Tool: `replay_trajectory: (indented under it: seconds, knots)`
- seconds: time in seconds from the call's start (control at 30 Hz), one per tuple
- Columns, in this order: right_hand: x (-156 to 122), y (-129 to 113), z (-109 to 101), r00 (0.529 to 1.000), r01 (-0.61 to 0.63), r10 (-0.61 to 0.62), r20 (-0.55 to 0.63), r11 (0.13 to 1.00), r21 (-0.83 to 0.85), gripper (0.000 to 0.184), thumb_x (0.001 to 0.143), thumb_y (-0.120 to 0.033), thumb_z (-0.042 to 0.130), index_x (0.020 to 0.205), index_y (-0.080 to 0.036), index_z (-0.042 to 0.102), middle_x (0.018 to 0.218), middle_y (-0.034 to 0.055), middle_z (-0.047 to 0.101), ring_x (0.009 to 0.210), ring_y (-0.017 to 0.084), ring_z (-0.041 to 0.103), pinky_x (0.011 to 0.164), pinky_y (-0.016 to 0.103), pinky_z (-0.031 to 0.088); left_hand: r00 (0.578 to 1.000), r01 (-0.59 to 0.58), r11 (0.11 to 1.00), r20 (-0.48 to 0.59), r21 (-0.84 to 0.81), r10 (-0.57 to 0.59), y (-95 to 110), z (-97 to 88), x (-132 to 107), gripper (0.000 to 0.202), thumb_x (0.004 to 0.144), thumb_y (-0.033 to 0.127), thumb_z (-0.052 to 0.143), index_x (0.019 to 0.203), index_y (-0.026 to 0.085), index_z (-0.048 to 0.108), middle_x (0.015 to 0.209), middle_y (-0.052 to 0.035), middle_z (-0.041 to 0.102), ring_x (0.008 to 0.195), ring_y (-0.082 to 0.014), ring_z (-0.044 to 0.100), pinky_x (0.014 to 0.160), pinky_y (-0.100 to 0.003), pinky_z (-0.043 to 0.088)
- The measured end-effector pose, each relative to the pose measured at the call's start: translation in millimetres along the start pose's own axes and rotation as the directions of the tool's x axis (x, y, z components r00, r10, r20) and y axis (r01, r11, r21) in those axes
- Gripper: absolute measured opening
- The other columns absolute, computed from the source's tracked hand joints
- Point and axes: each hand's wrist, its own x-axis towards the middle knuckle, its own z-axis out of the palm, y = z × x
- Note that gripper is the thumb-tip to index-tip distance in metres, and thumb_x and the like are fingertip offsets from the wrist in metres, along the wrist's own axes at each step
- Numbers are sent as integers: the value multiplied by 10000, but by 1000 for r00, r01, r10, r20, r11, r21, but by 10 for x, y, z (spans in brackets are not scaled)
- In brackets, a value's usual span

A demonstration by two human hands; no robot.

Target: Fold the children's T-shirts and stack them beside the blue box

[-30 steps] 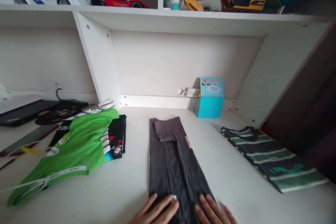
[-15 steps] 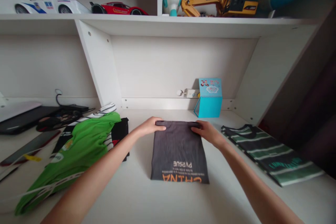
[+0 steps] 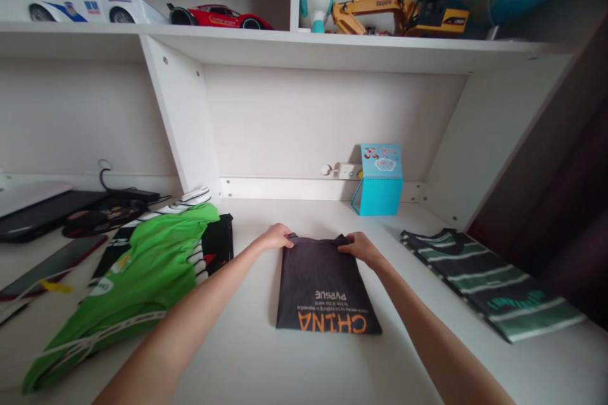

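Observation:
A dark grey T-shirt (image 3: 323, 288) lies folded in a rectangle on the white desk (image 3: 266, 361), with orange "CHINA" lettering upside down along its near edge. My left hand (image 3: 277, 236) grips its far left corner with curled fingers. At the far right corner my right hand (image 3: 360, 247) pinches the cloth the same way. Both forearms reach out from the bottom of the view.
A green shirt (image 3: 128, 278) lies over black clothes (image 3: 216, 243) to the left. A folded green-striped dark shirt (image 3: 489, 285) lies to the right. A turquoise box (image 3: 380, 180) stands by the back wall. A laptop (image 3: 33, 202) and cables sit far left. Toy vehicles (image 3: 213, 12) line the shelf above.
The long grey garment was folded over from its near end to the far end. Both hands went from the near edge to the far corners, then drew slightly closer together.

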Motion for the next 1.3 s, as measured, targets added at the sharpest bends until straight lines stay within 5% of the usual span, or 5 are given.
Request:
replay_trajectory:
  seconds: [0.37, 0.57, 0.83, 1.07, 1.3]
  knots:
    - [-1289, -981, -923, 682, 603, -611, -403, 781, -164, 112, 774, -217, 536, 880, -196, 506, 820, 6, 541, 732, 125, 525, 655, 234, 427, 824, -540, 840, -245, -61, 512, 801, -843, -409, 181, 740, 202, 516, 908, 161, 569, 951, -39, 591, 932, -168, 544, 821, -291, 429]
    - [-1538, -812, -701, 764, 628, -592, 257, 774, -82, 325, 869, -352, 451, 1183, -274, 474, 1098, 20, 580, 908, 136, 584, 791, 250, 459, 910, -342, 871, -106, 353, 400, 542, -426, -606, 508, 733, 74, 471, 1235, 154, 456, 1265, -115, 462, 1201, -231, 387, 1004, -372, 307]
    - [-1175, 244, -114, 881, 472, -447, 155, 810, -348, 406, 885, -306, 373, 1240, -150, 493, 1232, 99, 535, 1129, 223, 494, 957, 382, 410, 823, -555, 787, 312, 269, 474, 720, 411, -1514, 405, 868, 365, 469, 1266, 293, 439, 1247, -45, 522, 1154, -222, 461, 1028, -448, 251]
    - [-1717, -122, -128, 870, 478, -485, 87, 786, -393, 353, 880, -342, 377, 1156, -229, 567, 1116, 82, 616, 974, 215, 602, 798, 334, 521, 978, -206, 852, 126, 482, 165, 364, 273, -1293, 494, 917, 469, 229, 1343, 245, 340, 1434, -95, 246, 1323, -299, 170, 984, -632, 129]
    - [-1137, -82, 107, 961, 268, -218, 167, 877, -399, 724, 860, -574, 248, 1403, -101, 169, 1460, 115, 118, 1342, 244, 73, 1054, 481, 207, 976, -209, 850, 159, 484, 149, 450, 556, -1077, 721, 860, 561, 299, 1414, 150, 89, 1458, -143, 2, 1343, -275, 14, 1002, -609, 106]
